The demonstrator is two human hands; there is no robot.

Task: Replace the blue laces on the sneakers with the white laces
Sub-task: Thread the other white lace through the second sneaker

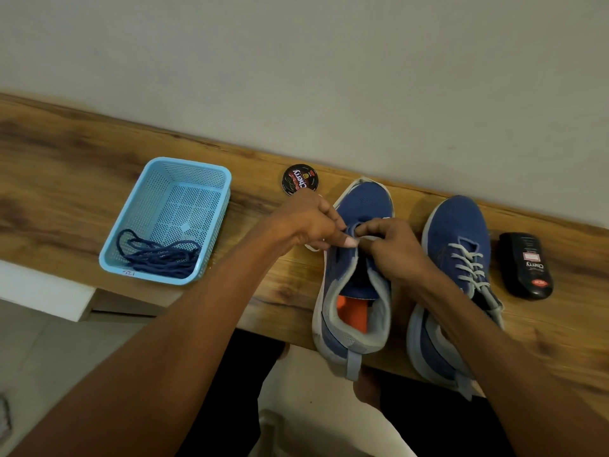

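Two blue sneakers stand side by side on a wooden shelf [82, 179], toes toward the wall. The left sneaker [362, 206] has an orange insole, and a short piece of white lace [370, 238] crosses its lowest eyelets. My left hand [309, 222] pinches the eyelet flap and lace end at the sneaker's left side. My right hand [392, 245] pinches the white lace at the same spot from the right. The right sneaker [458, 232] is laced with white laces [469, 265]. Blue laces [161, 257] lie bundled in a light blue basket [138, 206].
A round shoe polish tin [300, 179] sits near the wall behind my left hand. A black polish bottle [525, 265] lies right of the right sneaker. The shelf's front edge runs just under the sneaker heels, which overhang it slightly.
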